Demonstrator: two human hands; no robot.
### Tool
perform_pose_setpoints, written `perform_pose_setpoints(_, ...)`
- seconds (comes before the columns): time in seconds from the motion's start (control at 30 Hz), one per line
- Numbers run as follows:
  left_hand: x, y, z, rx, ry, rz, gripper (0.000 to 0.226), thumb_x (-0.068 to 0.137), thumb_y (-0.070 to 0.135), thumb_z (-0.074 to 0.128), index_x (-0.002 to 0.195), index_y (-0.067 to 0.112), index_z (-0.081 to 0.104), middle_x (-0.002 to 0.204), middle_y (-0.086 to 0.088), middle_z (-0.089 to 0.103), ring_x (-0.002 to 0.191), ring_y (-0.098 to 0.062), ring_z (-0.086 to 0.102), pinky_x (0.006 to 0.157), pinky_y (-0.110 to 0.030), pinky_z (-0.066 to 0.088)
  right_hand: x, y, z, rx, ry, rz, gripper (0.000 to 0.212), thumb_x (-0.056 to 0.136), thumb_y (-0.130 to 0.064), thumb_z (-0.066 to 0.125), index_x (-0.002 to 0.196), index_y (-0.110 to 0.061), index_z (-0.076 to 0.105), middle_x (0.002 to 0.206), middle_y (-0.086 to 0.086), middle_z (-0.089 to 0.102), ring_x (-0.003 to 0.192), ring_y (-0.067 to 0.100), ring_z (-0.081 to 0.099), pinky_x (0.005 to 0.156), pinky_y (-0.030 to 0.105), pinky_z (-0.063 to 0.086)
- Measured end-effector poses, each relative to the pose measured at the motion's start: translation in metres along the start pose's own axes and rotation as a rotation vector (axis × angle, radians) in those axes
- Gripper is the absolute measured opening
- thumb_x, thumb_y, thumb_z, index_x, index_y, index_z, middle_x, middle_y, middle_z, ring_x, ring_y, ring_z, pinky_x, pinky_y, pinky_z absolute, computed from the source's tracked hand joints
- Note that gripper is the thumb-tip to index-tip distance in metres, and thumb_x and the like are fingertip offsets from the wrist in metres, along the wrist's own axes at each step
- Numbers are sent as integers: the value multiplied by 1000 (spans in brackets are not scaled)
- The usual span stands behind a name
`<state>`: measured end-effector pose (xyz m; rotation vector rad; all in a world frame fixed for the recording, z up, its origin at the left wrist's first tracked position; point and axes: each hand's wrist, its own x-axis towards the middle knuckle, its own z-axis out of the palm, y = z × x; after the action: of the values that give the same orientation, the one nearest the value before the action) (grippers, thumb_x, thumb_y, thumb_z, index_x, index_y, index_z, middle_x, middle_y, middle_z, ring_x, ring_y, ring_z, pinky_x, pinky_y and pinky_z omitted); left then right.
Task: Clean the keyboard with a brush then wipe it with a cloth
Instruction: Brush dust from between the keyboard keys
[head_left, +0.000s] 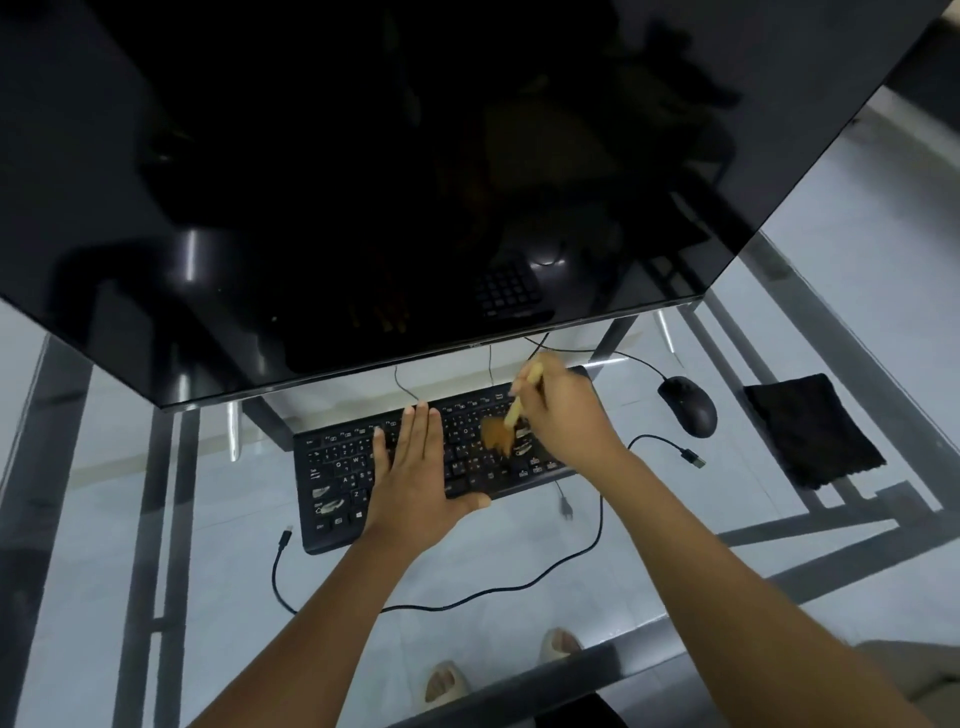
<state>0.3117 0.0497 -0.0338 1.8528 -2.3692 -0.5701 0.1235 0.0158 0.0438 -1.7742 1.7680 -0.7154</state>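
Note:
A black keyboard lies on the glass desk under the monitor. My left hand rests flat on its middle keys, fingers together and pointing away from me. My right hand grips a brush with a pale handle; its brown bristles touch the keys on the keyboard's right part. A dark folded cloth lies on the desk at the far right, apart from both hands.
A large dark monitor overhangs the keyboard's far edge. A black mouse sits right of the keyboard. A loose black cable loops across the glass desk in front. My feet show through the glass below.

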Motion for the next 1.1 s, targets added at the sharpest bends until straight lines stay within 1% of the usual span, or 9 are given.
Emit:
perform_pose_setpoints(0.07,4,1,1,7,13,5,116,74,81,41,150,11,-11,159,-3,-16,143,-14,-25,115,-47,-18,10,3,-7,123,153,20,9,99,-17,47,94,-13,54,75,-5,67,68,4,64,60,16,48)
perform_pose_setpoints(0.2,10,7,2,4,2,30,111,77,79,39,151,11,-9,160,-4,-15,143,-14,-24,115,-48,-16,21,1,-9,116,-67,89,10,98,-14,48,90,-17,54,79,1,68,71,13,68,67,33,58)
perform_pose_setpoints(0.3,15,14,2,-1,4,50,109,79,78,39,151,12,-11,159,-2,-17,143,-14,-25,116,-47,-16,23,5,-18,97,133,111,6,96,-11,46,95,-11,52,77,1,67,69,11,63,57,21,48)
perform_pose_setpoints(0.43,25,22,1,4,-1,86,108,79,77,39,151,12,-10,159,-2,-17,142,-14,-26,116,-47,-15,25,19,-32,51,35,189,9,98,-12,43,96,-8,51,78,4,66,67,15,63,53,21,46)
perform_pose_setpoints(0.57,31,30,3,24,-19,111,109,79,79,37,150,12,-11,159,-3,-17,142,-14,-26,116,-47,-15,22,31,-48,55,281,221,7,99,-12,42,96,-10,49,82,-1,59,63,8,55,48,15,37)
perform_pose_setpoints(0.7,35,38,9,47,-55,131,111,74,82,30,150,12,-12,159,-3,-18,142,-15,-27,115,-47,-16,16,36,-55,-16,49,166,11,98,-12,42,94,-9,52,80,6,64,66,20,62,56,31,48)
perform_pose_setpoints(0.8,38,44,11,60,-61,140,116,68,87,18,150,11,-13,158,-3,-20,141,-14,-29,115,-47,-16,17,42,-63,38,278,196,10,98,-10,40,94,-12,49,81,1,63,71,10,63,63,28,52)
perform_pose_setpoints(0.93,42,49,14,78,-59,160,117,66,88,14,150,11,-12,158,-4,-19,142,-15,-28,114,-46,-18,15,40,-69,0,-36,209,12,97,-8,41,95,-9,53,80,2,65,69,14,65,68,34,57)
perform_pose_setpoints(1.1,44,57,16,75,-64,148,116,69,88,20,149,11,-14,158,-4,-21,141,-15,-29,114,-46,-18,14,47,-74,84,243,253,7,98,-11,45,97,-9,52,81,0,63,66,13,62,59,25,49)
